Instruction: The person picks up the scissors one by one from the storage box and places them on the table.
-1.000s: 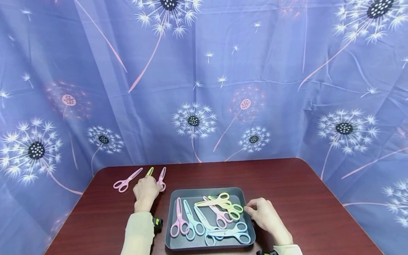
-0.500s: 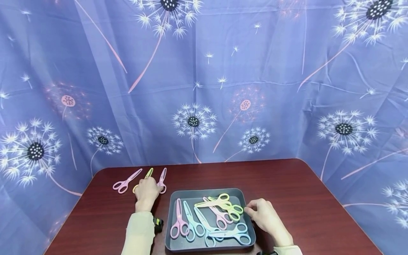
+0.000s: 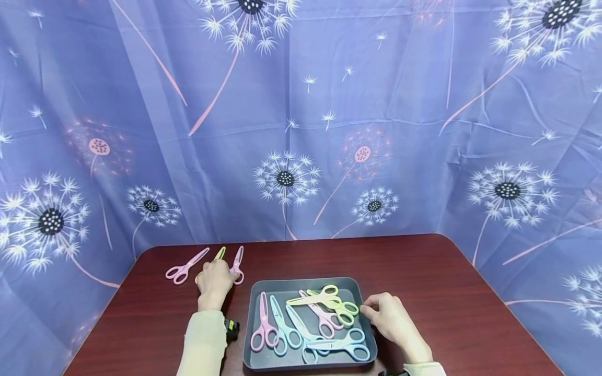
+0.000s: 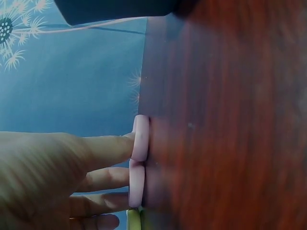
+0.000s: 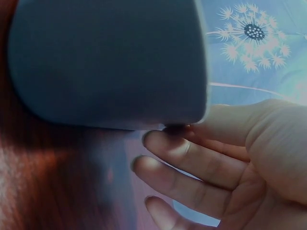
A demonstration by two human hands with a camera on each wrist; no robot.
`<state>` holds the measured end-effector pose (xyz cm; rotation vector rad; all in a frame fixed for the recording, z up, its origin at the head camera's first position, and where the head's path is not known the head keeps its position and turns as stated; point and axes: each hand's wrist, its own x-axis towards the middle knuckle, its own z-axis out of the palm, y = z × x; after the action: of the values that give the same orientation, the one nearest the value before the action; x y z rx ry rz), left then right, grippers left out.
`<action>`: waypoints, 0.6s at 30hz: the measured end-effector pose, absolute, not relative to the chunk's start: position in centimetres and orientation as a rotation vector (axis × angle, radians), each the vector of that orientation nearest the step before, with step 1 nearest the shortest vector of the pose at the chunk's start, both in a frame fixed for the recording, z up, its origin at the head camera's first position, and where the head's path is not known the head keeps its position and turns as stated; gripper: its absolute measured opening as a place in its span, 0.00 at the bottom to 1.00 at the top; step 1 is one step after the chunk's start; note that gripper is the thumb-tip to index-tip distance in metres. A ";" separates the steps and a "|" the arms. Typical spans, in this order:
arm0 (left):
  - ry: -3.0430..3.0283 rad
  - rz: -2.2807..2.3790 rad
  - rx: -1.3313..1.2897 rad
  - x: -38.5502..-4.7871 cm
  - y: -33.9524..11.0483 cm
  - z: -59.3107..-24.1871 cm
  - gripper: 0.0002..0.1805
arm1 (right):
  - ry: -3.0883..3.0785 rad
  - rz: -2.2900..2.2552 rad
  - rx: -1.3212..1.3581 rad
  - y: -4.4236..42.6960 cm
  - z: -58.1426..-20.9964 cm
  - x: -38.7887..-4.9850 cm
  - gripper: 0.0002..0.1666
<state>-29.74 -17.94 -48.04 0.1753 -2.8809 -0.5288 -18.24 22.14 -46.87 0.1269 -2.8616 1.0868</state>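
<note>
Near the table's (image 3: pixel 423 271) far-left corner, your left hand (image 3: pixel 216 279), the nearer, touches the handles of pink scissors (image 3: pixel 236 265), blades toward the far edge; grip unclear. Your right hand (image 3: pixel 386 316) pinches the tray's (image 3: pixel 305 282) right rim.

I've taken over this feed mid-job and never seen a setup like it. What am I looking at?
No robot here: a person works with two bare hands. The wide picture comes from a camera worn on the head, looking forward and down; each close one comes from a camera on one wrist.

On the brown table is a gray tray with pink, blue and yellow scissors inside. To its left lie two more pink pairs, the outer pair and the inner pair, with a green pair between them.

The left hand partly covers the green pair and touches the inner pair's handles; whether it grips them, I can't tell. The right hand pinches the tray's right rim.
</note>
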 end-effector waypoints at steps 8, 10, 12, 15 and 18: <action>-2.882 -0.511 0.154 -29.6 -17.9 -48.2 0.18 | -2.873 1.098 0.107 22.1 -46.9 -18.2 0.06; -2.875 -0.511 0.146 -29.5 -17.8 -48.1 0.17 | -2.873 1.091 0.106 22.1 -46.9 -18.1 0.06; -2.871 -0.512 0.140 -29.5 -17.8 -48.2 0.17 | -2.873 1.086 0.110 22.1 -47.0 -18.1 0.07; -2.866 -0.507 0.129 -29.4 -17.7 -48.1 0.17 | -2.864 1.081 0.118 22.1 -47.0 -18.2 0.07; -2.867 -0.501 0.126 -29.5 -17.7 -48.2 0.17 | -2.863 1.092 0.119 22.1 -46.9 -18.2 0.07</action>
<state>-29.50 -17.74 -48.18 0.1265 -2.8673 -0.5010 -18.16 22.08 -46.92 0.1190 -2.8625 1.0916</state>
